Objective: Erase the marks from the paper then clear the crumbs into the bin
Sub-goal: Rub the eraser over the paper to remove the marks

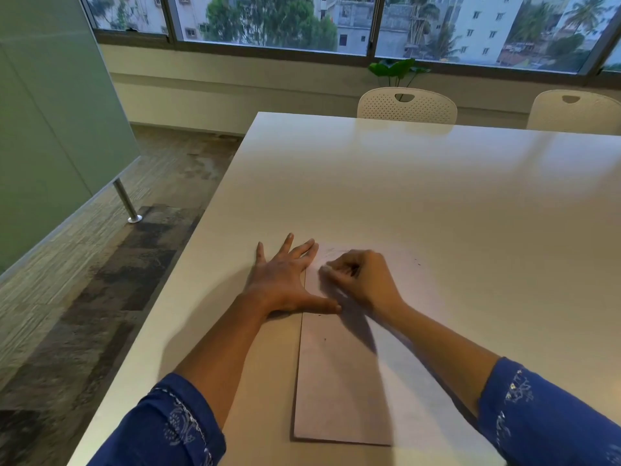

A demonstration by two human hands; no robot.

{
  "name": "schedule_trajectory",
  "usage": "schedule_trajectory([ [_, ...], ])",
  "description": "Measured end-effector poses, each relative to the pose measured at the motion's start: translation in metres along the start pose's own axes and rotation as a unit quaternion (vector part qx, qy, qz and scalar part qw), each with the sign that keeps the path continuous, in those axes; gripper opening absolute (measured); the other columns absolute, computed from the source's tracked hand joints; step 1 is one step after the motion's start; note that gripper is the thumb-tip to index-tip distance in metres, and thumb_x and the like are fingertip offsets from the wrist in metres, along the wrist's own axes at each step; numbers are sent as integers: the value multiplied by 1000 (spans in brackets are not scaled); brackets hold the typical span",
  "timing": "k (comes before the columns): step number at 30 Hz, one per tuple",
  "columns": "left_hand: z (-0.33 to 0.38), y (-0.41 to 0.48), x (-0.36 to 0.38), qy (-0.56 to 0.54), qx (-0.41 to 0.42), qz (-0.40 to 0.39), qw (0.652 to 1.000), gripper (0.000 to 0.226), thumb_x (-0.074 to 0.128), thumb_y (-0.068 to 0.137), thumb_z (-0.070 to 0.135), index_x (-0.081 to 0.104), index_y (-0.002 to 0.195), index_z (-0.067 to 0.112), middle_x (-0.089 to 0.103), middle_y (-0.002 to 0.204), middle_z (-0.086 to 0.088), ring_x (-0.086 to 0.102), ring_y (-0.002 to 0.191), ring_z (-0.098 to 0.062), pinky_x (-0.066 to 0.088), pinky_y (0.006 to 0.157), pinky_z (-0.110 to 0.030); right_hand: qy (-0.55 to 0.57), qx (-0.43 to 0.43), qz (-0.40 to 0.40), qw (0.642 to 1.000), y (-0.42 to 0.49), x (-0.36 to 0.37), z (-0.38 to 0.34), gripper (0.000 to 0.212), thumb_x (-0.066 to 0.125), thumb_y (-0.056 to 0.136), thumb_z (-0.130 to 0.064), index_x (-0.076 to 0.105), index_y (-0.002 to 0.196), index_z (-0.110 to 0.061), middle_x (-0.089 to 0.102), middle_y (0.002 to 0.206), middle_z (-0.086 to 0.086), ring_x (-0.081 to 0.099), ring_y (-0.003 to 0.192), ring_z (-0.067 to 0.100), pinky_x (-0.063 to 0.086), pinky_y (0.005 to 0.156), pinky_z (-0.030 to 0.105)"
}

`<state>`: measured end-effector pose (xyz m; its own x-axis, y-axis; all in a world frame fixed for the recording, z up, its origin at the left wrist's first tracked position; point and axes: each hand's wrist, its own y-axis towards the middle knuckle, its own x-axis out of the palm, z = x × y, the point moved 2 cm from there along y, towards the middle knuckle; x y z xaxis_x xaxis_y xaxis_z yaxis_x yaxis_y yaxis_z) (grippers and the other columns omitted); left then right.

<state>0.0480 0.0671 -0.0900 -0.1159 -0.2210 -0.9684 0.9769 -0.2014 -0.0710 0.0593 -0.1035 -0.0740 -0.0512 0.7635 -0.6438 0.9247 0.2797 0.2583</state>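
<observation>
A white sheet of paper (339, 381) lies lengthwise on the white table (437, 196) in front of me. My left hand (285, 280) is spread flat, fingers apart, pressing down the paper's left edge near its far end. My right hand (363, 277) is closed on a small white eraser (324, 270), whose tip touches the paper's upper part. Faint pencil marks (336, 251) show just beyond the right hand. A few dark crumbs (418, 263) lie to the right of the paper, and tiny specks sit on the sheet itself. No bin is in view.
Two white perforated chairs (406, 105) (574, 111) stand at the table's far side, with a green plant (398, 70) behind them under the window. The table's left edge drops to the floor, where a glass partition with a metal post (127, 203) stands.
</observation>
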Motion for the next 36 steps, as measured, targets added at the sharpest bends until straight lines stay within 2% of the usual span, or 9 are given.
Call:
schedule_trajectory([
  [3,1,0,1,5,-6,4,1000,137,39,48,106,-2,158,36,-6,164,19,-18,150,-11,-10,118,-64,-2,74,102,992,20,-23,21,13,73,87,-22,78,86,-10,72,79,1,65,68,13,48,61,20],
  [6,1,-1,1,5,-4,1,1000,136,39,49,105,-2,158,36,-6,165,19,-18,151,-12,-10,118,-64,4,95,119,988,22,-24,23,12,73,87,-20,78,85,-9,72,77,1,66,67,13,47,60,19],
  [11,1,0,-3,2,0,-8,1000,124,56,63,90,0,159,34,-5,165,20,-18,151,-11,-9,117,-65,3,-16,-47,999,-11,13,-12,15,69,90,-27,76,92,-14,71,80,-6,64,72,-3,46,70,8],
  [13,1,-1,-3,3,0,-6,1000,124,56,64,90,0,159,34,-5,165,19,-18,151,-12,-9,117,-65,-5,-20,-60,998,-12,11,-11,16,69,90,-28,76,94,-14,73,84,-4,64,74,-2,48,73,10],
  [20,2,-1,-1,6,-7,-7,1000,137,37,47,104,-4,158,35,-6,165,17,-17,151,-14,-6,117,-66,-20,121,127,984,24,-36,31,16,73,86,-23,79,91,-9,74,79,5,63,62,10,49,59,19],
  [24,1,0,-1,0,-4,-8,1000,135,42,50,103,-2,158,35,-6,165,19,-18,151,-12,-8,118,-65,18,78,54,995,3,-5,5,12,70,88,-22,77,88,-12,72,79,-4,66,70,5,54,71,19],
  [28,1,0,-2,-4,-2,-5,1000,130,54,56,95,1,159,34,-5,165,20,-18,151,-10,-12,117,-63,38,4,-51,998,-11,9,-8,15,71,89,-27,77,91,-13,71,78,-6,67,72,2,52,68,13],
  [33,1,-1,0,6,-6,-6,1000,137,38,47,105,-2,158,36,-6,165,19,-18,151,-12,-9,118,-64,11,108,103,989,18,-28,24,14,74,86,-24,78,89,-11,74,79,0,66,67,10,50,60,15],
  [36,2,-1,0,8,-8,-7,1000,137,39,48,105,-3,158,36,-6,165,19,-18,151,-12,-10,118,-64,6,117,126,985,21,-32,27,13,73,87,-22,78,87,-10,72,74,1,63,61,11,48,55,20],
])
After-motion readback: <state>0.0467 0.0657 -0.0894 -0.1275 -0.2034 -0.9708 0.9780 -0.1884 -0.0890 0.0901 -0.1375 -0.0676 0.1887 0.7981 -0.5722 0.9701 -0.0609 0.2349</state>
